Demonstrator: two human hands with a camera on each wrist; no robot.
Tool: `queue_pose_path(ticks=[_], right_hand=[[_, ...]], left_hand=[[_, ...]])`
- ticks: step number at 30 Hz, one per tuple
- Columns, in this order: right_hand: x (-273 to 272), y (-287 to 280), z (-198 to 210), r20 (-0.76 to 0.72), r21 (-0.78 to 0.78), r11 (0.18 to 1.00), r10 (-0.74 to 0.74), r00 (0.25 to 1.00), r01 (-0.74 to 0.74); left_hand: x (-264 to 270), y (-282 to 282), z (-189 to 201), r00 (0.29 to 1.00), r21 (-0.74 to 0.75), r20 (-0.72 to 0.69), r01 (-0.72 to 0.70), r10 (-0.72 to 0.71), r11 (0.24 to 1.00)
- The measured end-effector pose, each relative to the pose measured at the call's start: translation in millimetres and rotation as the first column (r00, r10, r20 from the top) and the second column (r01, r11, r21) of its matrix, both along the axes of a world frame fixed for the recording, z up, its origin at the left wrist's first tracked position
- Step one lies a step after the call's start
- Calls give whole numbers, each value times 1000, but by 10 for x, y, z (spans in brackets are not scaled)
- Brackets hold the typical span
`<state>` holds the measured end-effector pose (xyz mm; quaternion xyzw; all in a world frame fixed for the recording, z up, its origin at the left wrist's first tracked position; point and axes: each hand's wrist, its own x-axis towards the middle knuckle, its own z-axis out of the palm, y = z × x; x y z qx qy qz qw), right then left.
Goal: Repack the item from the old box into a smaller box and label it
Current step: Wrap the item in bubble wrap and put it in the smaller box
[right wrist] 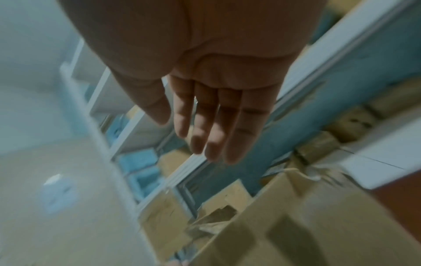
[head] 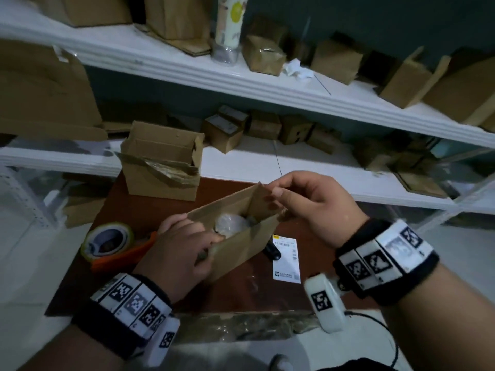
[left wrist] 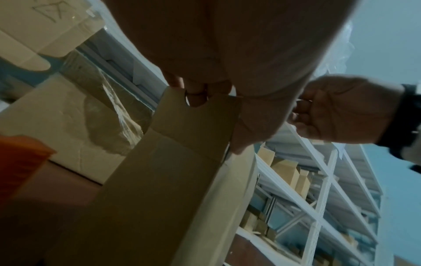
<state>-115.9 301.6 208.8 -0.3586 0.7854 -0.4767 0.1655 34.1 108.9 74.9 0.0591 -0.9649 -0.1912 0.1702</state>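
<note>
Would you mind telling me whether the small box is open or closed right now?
Open: the small cardboard box has its flap raised, and the bubble-wrapped item shows inside.

Brown table [head: 139, 207]: old box [head: 160, 167], tape dispenser [head: 109, 243], label [head: 286, 258].

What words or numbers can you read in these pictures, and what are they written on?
No text can be read.
White label on the table: barcode and print, too small and blurred.
Tall pack on the top shelf: yellow circle, print blurred.
Boxes on the lower shelf: labels too small.
Wristbands: square black-and-white codes, no words.
</note>
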Motion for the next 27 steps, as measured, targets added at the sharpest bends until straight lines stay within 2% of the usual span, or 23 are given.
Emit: queue_pose_path(ticks=[3, 7, 12, 15, 19, 21, 23, 27], right_hand=[[31, 208, -193, 43, -115, 985, -123, 991, 127], [36, 365, -505, 62, -219, 918, -324, 944, 330], [95, 286, -924, 354, -220, 836, -412, 840, 503], [149, 232, -1142, 447, -193, 824, -410, 795, 533], [231, 172, -1325, 541, -52, 901, -337, 770, 431], [206, 125, -1385, 651, -74, 922, -244, 719, 380], [135, 96, -1450, 698, -124, 912, -199, 688, 390], [59, 73, -1539, 735, -185, 898, -144, 663, 400]], left_hand=[[44, 27, 38, 1000, -11, -7, -8, 7, 1000], [115, 53, 162, 998, 0, 37, -59, 59, 998], [148, 169, 406, 977, -34, 190, -95, 99, 995], [100, 334, 471, 956, -50, 249, -149, 157, 988], [-38, 584, 483, 945, -36, 297, -131, 136, 991], [-98, 655, 503, 952, 3, 294, -90, 85, 996], [-105, 668, 534, 961, 51, 266, -89, 72, 995], [-31, 510, 481, 970, 80, 150, -206, 192, 975]])
